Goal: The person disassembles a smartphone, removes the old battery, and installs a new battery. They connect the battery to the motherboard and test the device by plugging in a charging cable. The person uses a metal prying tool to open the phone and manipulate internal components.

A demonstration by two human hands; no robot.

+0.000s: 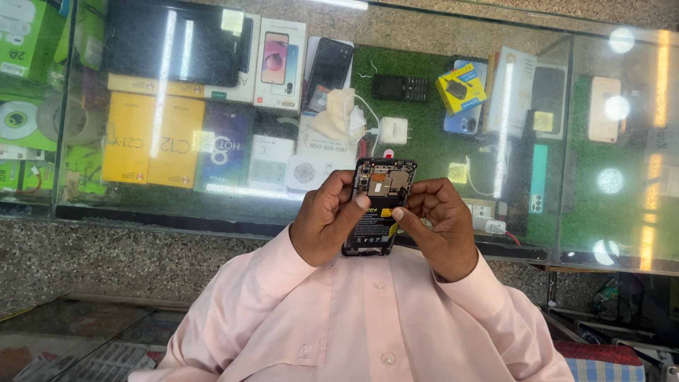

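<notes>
Head view, phone: opened smartphone, back cover off, circuit board and battery exposed, centre of frame, held upright between both hands so the board faces the camera.
Left hand: fingers closed around the phone's left edge, thumb on the board.
Right hand: fingers curled on the right edge, thumb tip on the battery.
Surface: glass display counter across the upper frame, phone boxes, a charger on green matting.
Room: speckled stone ledge lower left; pink shirt below.

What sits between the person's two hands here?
In the head view, an opened phone with its back cover off is held between the left hand and right hand.
</notes>
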